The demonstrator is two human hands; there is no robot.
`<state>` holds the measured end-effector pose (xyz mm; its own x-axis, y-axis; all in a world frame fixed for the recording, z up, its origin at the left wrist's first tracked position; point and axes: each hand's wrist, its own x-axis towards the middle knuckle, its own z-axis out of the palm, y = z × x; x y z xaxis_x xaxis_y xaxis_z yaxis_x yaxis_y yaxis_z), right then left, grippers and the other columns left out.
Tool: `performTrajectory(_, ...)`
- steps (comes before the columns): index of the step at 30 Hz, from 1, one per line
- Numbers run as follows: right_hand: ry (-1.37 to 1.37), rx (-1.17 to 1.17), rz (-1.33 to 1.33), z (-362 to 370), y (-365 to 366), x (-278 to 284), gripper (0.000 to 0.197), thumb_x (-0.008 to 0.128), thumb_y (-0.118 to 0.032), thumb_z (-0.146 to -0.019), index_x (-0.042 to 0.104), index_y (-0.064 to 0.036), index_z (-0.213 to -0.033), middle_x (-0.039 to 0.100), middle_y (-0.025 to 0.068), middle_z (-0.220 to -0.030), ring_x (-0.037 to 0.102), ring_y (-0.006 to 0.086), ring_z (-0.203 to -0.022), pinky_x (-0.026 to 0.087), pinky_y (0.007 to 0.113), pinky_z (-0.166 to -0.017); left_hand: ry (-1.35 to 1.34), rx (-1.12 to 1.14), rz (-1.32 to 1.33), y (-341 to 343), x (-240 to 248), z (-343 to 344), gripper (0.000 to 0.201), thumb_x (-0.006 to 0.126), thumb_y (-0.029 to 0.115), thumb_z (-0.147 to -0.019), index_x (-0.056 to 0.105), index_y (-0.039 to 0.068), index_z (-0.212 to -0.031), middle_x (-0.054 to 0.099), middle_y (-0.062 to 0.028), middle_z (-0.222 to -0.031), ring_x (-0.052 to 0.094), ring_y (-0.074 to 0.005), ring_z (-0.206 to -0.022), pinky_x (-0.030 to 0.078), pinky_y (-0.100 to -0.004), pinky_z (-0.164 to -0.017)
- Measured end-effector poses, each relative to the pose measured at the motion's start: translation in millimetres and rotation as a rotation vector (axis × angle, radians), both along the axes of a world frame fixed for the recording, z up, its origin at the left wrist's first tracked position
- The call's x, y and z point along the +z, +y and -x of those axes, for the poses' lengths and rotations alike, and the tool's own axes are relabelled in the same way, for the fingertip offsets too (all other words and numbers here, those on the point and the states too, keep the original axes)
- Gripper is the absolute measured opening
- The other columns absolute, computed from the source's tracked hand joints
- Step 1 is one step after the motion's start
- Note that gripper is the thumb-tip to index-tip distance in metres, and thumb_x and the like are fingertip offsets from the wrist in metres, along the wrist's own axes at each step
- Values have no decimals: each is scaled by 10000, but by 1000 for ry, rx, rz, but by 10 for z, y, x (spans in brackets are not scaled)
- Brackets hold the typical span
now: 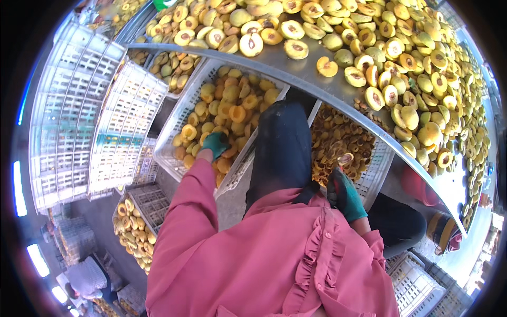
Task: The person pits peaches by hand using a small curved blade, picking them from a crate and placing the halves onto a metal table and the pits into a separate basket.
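My left hand (215, 142), in a green glove, reaches among yellow peach halves (231, 94) in a white plastic crate (174, 127). Its fingertips are hidden against the fruit, so whether they grip a half cannot be told. My right hand (344, 196), gloved in green with dark fingers, is closed above a second white crate (377, 158) full of brown peach pits (335, 134). Something small and reddish shows at its fingertips, too small to name. Just beyond lies or hangs one paler pit (345, 159); contact with the hand is unclear.
A metal table (317, 79) heaped with halved peaches (406, 68) curves across the front, its edge above both crates. Tall white crates (79, 111) stand at the left, with another fruit-filled crate (150, 206) below. A red bucket (420, 185) sits under the table. Another person (87, 277) is at lower left.
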<state>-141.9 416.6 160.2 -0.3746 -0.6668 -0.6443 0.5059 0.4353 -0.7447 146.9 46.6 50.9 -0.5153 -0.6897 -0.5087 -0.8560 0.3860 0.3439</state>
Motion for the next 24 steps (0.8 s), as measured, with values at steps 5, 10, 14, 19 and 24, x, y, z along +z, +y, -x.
performTrajectory(5,-177,-147,60,49,-123,195,435,477,-535,-990,541,-109,-921,472,3,-649,394,114,-440,332,273,-412,611,266,-96,-300,738,603,219,723,174,-829,690,81,-1024,683,-103,-794,670,-253,-805,529,-347,-735)
performTrajectory(10,-891,-202,451,342,-125,290,490,509,-599,-949,554,-111,-931,443,-28,-607,364,81,-409,282,225,-349,1188,-28,32,6,1806,2060,183,683,84,-865,685,26,-1039,662,-67,-976,641,-158,-827,514,-281,-737)
performTrajectory(14,-522,-192,291,303,-314,408,435,462,-569,-982,507,-140,-921,402,-27,-593,338,82,-387,273,229,-356,768,-430,399,4,1692,3014,505,730,314,-827,604,56,-1243,651,-123,-1112,655,-223,-918,521,-330,-821)
performTrajectory(19,-26,-56,312,232,-306,494,510,406,-583,-996,501,-116,-815,403,-14,-564,356,85,-403,281,240,-385,737,-380,-139,104,1625,3397,460,714,228,-818,548,78,-1220,658,-122,-1090,662,-238,-939,533,-331,-823)
performTrajectory(24,314,33,307,298,-277,773,425,343,-407,-1060,533,-66,-891,504,-3,-744,435,89,-688,396,266,-642,1184,67,-810,572,2063,3000,362,656,58,-862,553,56,-1209,623,-71,-1011,627,-137,-858,553,-265,-692)
